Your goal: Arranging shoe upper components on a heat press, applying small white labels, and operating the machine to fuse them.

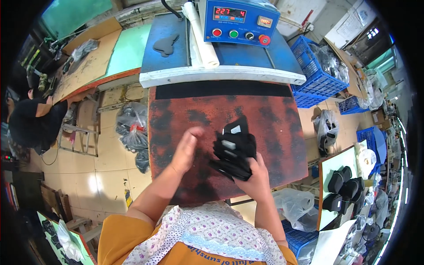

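Note:
A stack of black cloth pieces (234, 152) with small white labels is gripped by my right hand (255, 174) above the reddish-brown, black-blotched board (278, 132). The pieces are fanned out, one overlapping another, and their exact kind is hard to make out. My fingers curl round the stack's lower right end, and part of them is hidden under it. To the left of the stack, apart from it, my left hand (187, 150) is raised over the board with its fingers stretched out and slightly blurred, holding nothing.
Behind the board stands a blue heat-press machine (240, 22) with buttons, fronted by a white bar (221, 75). Blue crates (318, 86) stand at the right, above a table of black shaped pieces (340, 187). Another person (37, 123) works at the far left.

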### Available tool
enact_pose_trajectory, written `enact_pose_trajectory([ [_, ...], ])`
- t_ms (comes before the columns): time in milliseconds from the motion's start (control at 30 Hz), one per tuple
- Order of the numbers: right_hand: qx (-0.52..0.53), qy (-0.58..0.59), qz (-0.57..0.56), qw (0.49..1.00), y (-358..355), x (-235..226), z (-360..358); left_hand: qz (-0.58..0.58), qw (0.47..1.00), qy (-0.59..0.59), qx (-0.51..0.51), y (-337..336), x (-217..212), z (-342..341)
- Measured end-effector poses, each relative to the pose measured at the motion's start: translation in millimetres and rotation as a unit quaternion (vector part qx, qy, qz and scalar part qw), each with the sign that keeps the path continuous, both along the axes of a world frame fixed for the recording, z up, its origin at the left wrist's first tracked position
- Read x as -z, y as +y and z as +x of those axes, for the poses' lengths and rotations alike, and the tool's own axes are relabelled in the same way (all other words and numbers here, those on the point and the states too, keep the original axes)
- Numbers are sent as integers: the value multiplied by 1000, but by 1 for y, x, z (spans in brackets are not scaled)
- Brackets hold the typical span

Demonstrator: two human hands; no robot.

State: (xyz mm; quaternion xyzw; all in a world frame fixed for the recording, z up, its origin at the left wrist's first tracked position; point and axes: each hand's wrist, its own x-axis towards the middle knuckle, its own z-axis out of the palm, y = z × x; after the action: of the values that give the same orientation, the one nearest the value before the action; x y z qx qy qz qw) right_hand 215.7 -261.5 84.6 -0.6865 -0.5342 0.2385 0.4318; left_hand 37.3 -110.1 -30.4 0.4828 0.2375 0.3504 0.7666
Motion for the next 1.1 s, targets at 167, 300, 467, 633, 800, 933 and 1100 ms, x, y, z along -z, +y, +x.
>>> enact_pose_trajectory([
  [167, -99, -357, -76, 926, 5, 14, 14, 126, 991, -23, -29, 16, -7, 53],
  [300, -50, -283, -68, 955, -14, 23, 33, 116, 993, -22, 9, -9, 8, 71],
  [467, -8, -75, 37, 996, -38, 77, 49, 94, 995, 3, 14, -36, 3, 97],
  [633, -34, -132, 44, 990, -29, 64, 68, 42, 999, 3, -26, -42, -6, 94],
  [800, -39, -214, 27, 976, -24, 57, 69, 58, 998, 9, -40, -56, -18, 91],
  [933, -47, -298, -103, 948, -25, 51, 72, 175, 979, 98, -37, -69, -15, 101],
  [1100, -27, -294, -148, 944, -18, 46, 67, 230, 968, 103, -15, -74, -15, 106],
])
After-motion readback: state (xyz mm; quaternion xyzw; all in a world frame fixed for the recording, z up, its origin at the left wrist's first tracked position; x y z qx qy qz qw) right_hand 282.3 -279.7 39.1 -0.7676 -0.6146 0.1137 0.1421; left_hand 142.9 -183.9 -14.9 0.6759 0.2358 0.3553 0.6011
